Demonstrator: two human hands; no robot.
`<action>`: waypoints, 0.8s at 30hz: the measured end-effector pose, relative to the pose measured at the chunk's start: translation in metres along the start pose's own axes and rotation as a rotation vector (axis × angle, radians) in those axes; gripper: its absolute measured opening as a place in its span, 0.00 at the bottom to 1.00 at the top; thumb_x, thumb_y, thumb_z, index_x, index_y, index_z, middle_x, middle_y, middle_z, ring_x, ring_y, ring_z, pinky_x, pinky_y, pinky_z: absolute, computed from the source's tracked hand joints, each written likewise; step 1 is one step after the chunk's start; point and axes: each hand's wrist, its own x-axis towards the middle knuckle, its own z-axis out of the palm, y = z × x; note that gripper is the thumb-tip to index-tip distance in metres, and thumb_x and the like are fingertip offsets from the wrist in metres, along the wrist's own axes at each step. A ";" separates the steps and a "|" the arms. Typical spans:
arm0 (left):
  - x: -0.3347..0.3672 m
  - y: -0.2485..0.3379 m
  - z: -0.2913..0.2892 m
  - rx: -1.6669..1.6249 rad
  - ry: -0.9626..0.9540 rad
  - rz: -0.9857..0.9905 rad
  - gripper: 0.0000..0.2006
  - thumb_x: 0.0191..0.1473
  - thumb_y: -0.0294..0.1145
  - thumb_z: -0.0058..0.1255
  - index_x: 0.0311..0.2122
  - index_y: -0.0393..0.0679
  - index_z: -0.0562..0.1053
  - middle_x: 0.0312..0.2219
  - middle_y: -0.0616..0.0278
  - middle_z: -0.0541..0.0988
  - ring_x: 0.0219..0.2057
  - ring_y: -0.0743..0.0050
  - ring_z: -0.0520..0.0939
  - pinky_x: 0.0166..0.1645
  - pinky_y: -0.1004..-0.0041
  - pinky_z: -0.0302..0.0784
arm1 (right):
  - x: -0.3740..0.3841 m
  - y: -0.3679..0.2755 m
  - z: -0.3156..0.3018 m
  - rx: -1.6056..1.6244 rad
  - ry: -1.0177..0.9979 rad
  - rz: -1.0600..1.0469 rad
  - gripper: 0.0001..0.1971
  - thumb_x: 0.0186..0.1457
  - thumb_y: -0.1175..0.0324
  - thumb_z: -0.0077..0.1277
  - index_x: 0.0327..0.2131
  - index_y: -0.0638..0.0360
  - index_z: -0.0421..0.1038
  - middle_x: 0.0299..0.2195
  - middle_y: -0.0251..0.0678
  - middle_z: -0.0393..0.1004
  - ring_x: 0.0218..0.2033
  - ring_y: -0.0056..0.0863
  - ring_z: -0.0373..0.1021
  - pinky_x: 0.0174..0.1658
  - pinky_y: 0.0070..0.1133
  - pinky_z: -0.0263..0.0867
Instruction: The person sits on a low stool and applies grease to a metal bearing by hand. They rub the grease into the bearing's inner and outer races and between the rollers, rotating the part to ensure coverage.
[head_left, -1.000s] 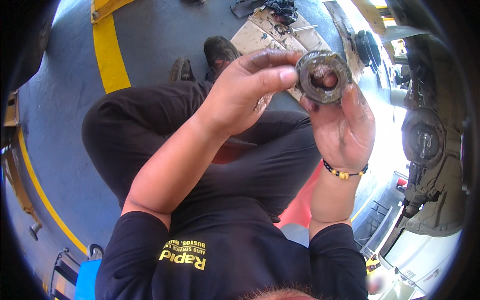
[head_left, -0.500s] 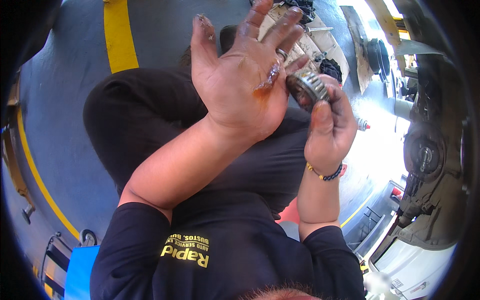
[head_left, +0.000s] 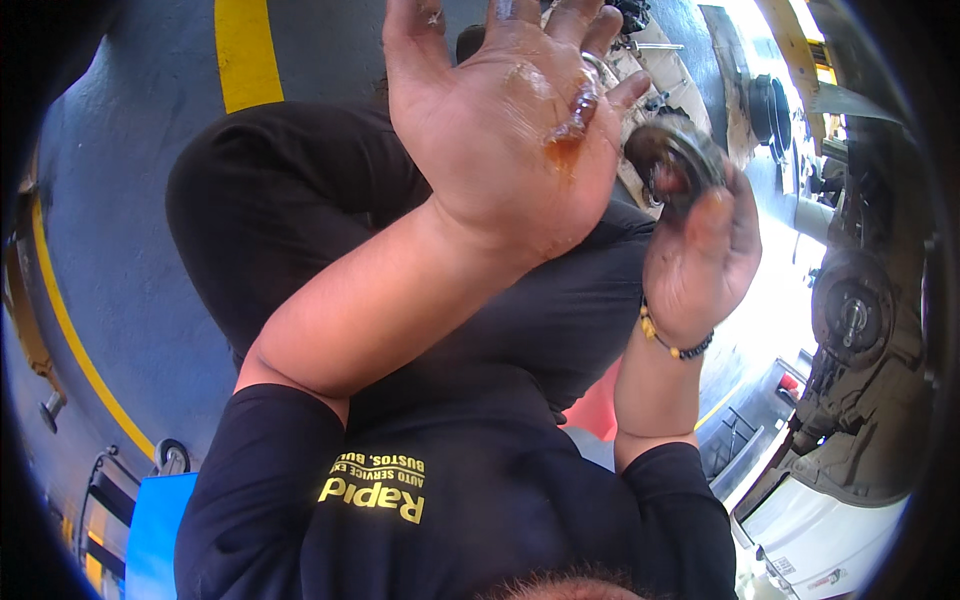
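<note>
My left hand (head_left: 500,140) is held palm up, fingers spread, with its fingertips cut off by the top edge. A smear of amber-brown grease (head_left: 572,130) lies across that palm on the little-finger side. In my right hand (head_left: 705,255), pinched between thumb and fingers, is a dark ring-shaped roller bearing (head_left: 692,150). The bearing is tilted and blurred by motion, just right of the left palm and seemingly apart from it. Grease also stains the right thumb.
Beyond my hands, cardboard (head_left: 680,85) with metal tools and dark parts lies on the blue floor. A black round part (head_left: 768,112) stands farther right. At the right edge is a vehicle's exposed wheel hub (head_left: 853,310). A blue object (head_left: 158,525) is at lower left.
My right hand has moved to the right with the bearing, which has turned so its rollers no longer show clearly. The left palm has shifted slightly right and remains spread.
</note>
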 end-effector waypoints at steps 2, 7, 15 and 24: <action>-0.001 0.000 0.000 0.002 -0.001 -0.001 0.36 0.61 0.66 0.31 0.60 0.46 0.66 0.54 0.54 0.70 0.57 0.62 0.66 0.58 0.62 0.55 | -0.002 0.008 -0.004 -0.217 -0.060 -0.100 0.22 0.63 0.61 0.55 0.52 0.70 0.67 0.48 0.45 0.72 0.41 0.26 0.71 0.46 0.22 0.68; 0.001 0.003 -0.001 0.010 0.008 0.008 0.36 0.61 0.66 0.30 0.60 0.46 0.66 0.55 0.53 0.69 0.57 0.62 0.65 0.59 0.61 0.54 | -0.010 -0.009 -0.003 -0.020 -0.072 -0.017 0.19 0.61 0.64 0.56 0.48 0.70 0.67 0.46 0.46 0.71 0.42 0.29 0.69 0.49 0.23 0.64; 0.002 0.005 0.000 0.032 0.000 -0.002 0.37 0.61 0.67 0.29 0.61 0.47 0.65 0.56 0.53 0.67 0.59 0.60 0.63 0.61 0.59 0.52 | -0.008 -0.012 -0.006 -0.057 -0.150 -0.032 0.21 0.61 0.61 0.57 0.49 0.71 0.67 0.46 0.43 0.71 0.39 0.27 0.70 0.43 0.21 0.68; 0.002 0.007 -0.002 0.049 0.008 -0.003 0.37 0.60 0.68 0.27 0.62 0.48 0.64 0.58 0.53 0.64 0.60 0.58 0.61 0.63 0.57 0.50 | -0.008 -0.007 -0.007 -0.150 -0.131 -0.104 0.19 0.58 0.63 0.60 0.43 0.70 0.68 0.36 0.39 0.74 0.37 0.33 0.69 0.44 0.27 0.67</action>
